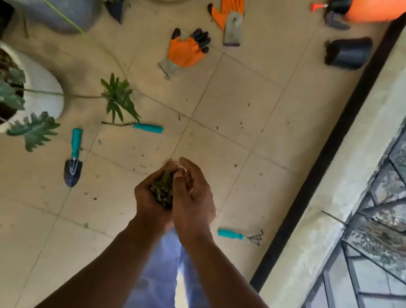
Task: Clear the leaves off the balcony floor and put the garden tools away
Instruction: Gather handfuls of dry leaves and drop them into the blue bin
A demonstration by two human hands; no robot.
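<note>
Beige square-tiled balcony floor [228, 101] with thin dark grout lines and dark specks; two orange fabric gloves [187, 48] with black fingertips and grey cuffs; teal-handled trowel [74, 158] with a dark blade; teal-handled small rake [230, 234]; dull green-brown clump of leaves [162, 191]; white round planter [42, 90]; orange spray bottle [370, 7]

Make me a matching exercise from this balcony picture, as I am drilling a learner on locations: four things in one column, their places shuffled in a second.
Things
1. teal-handled dark-bladed trowel
2. teal-handled small metal hand rake
3. black plastic nursery pot lying on its side
4. clump of green and brown leaves

Places
A. cupped between the left hand and right hand
B. floor, near the round white planter
C. top right, by the dark floor edge strip
D. floor, right of the hands

Pairs: 1-B, 2-D, 3-C, 4-A
</note>
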